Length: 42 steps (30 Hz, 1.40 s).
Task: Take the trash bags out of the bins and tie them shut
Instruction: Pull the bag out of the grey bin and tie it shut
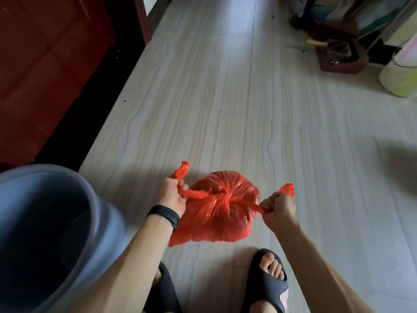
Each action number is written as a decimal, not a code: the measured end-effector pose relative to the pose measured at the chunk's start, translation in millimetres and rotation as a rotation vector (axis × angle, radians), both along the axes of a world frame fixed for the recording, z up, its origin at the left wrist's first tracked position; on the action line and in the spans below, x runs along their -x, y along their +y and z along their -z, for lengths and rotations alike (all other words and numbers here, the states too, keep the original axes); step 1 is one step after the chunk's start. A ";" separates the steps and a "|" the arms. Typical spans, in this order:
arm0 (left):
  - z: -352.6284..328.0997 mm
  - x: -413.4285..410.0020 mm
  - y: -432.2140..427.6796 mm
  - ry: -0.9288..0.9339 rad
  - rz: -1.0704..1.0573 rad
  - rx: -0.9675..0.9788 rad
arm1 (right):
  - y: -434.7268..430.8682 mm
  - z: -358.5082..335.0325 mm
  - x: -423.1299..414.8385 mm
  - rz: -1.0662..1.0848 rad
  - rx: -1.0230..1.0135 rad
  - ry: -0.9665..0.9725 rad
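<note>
— Where the view drops past two bare forearms, what sits in the middle?

— A red bag (216, 213) of thin, glossy, crinkled plastic. It rests on the floor (225, 98), rounded and bulging, with one flat corner splayed toward the feet.

— Is it out of the bin?

— Yes. The bin (45, 222) stands just left of it. It is a smooth grey-blue plastic tub with a round rim and a dark inside.

— And the hands?

— Both are curled into fists. The left hand (172, 193) grips one twisted rope of the bag's top and the right hand (278, 207) grips the other. A crumpled red tuft pokes out beyond each fist. The ropes run taut to either side and meet in a knot (222, 196) on the bag's crown.

— Anything on the arms?

— A matte black band (164, 214) circles the left wrist.

— What else is there?

— The floor has pale tiles with wavy grain lines. Chunky black slides (268, 285) are on the feet. A dark red panelled door (45, 64) is at far left. At top right there is a brown box (338, 55) among blurred clutter, beside a pale cylinder (399, 73).
</note>
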<state>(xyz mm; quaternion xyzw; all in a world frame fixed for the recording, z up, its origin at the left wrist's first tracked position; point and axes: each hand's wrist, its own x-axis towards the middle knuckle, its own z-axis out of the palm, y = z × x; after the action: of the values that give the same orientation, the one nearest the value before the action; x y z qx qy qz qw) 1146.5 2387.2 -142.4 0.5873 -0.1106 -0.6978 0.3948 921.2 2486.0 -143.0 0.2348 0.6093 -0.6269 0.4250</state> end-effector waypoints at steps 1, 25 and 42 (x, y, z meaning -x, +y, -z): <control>2.0 -3.0 -1.0 -0.021 0.004 -0.011 | 2.0 1.5 1.1 -0.004 -0.027 0.014; 7.7 -4.5 51.5 -0.361 0.239 0.204 | 14.7 17.3 -18.0 -0.331 0.238 0.121; 36.3 3.5 55.7 -0.990 0.707 0.846 | 34.6 32.6 -58.9 -1.116 -0.100 1.296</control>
<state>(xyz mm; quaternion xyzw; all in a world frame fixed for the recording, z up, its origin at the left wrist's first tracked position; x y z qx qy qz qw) 1143.0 2443.0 -178.7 0.5604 -0.7177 -0.3344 0.2429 980.0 2520.7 -175.6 -0.4856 0.7853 -0.3088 0.2282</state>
